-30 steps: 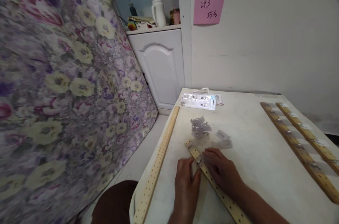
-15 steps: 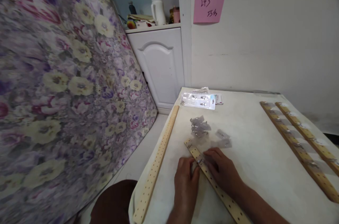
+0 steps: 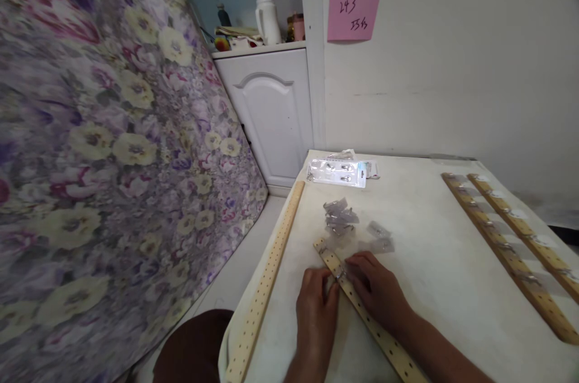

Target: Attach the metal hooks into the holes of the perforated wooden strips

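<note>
A perforated wooden strip (image 3: 377, 333) lies slantwise on the white table (image 3: 425, 232) in front of me. My left hand (image 3: 315, 306) presses against the strip's left side, fingers curled together. My right hand (image 3: 379, 292) rests on its right side, fingertips pinching a small clear hook piece at the strip. A pile of clear plastic hooks (image 3: 340, 220) lies just beyond the strip's far end, with two more hooks (image 3: 381, 237) to its right.
Another perforated strip (image 3: 266, 286) runs along the table's left edge. Two strips with hooks fitted (image 3: 506, 244) lie at the right. A blister pack (image 3: 337, 170) sits at the far edge. A floral mattress (image 3: 104, 148) leans at left; a white cabinet (image 3: 271, 111) stands behind, pink note (image 3: 355, 4) on the wall.
Both hands stay at the strip's far end with only slight finger shifts; the view has drifted a little to the right.
</note>
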`<control>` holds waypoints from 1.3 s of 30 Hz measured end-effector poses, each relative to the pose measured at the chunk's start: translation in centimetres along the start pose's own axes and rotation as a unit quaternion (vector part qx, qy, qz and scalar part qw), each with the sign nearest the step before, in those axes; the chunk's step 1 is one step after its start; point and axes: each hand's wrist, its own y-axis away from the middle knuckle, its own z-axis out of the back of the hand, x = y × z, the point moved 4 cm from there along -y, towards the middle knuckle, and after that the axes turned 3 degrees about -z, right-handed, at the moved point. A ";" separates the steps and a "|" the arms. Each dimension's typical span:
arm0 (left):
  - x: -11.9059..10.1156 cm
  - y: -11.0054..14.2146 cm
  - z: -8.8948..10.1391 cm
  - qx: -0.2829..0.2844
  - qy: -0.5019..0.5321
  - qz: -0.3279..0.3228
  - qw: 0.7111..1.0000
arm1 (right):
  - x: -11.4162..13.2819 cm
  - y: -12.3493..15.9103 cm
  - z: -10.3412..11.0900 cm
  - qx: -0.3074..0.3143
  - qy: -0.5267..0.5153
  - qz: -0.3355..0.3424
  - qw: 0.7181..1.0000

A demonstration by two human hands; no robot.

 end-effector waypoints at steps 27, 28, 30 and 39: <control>-0.3 -0.1 -0.2 0.010 0.035 -0.001 0.999 | 0.3 0.1 0.1 -0.003 0.026 0.039 0.999; -0.3 -0.1 -0.2 0.013 0.031 -0.001 0.999 | 0.4 0.0 0.0 0.006 0.028 0.041 0.999; -0.2 -0.1 -0.3 0.015 0.023 -0.002 1.000 | 0.5 0.0 0.0 0.020 0.034 0.039 0.998; -0.3 0.0 -0.3 0.019 0.015 -0.014 1.000 | 0.8 -0.1 0.0 0.021 0.053 0.031 0.998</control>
